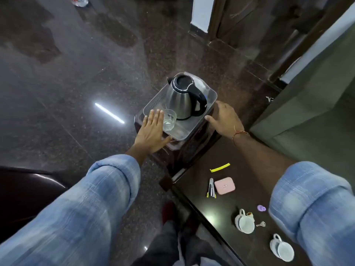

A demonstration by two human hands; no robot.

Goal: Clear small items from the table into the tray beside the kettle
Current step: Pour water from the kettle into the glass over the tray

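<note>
A clear plastic tray (210,93) sits on a small dark stand and holds a steel kettle (182,96) and a glass tumbler (169,120). My left hand (151,129) lies flat against the tray's near left edge, fingers together and extended. At the tray's right side my right hand (223,118) rests with spread fingers. Neither hand holds anything. On the dark table (194,191) lie a yellow clip (220,167), a nail clipper (211,188), a pink case (224,185), a purple item (261,208) and a small key (261,224).
Two white cups (245,221) (282,247) on saucers stand on the table near my right sleeve. A green sofa (315,104) is to the right. A dark chair (28,189) sits at lower left on the polished stone floor.
</note>
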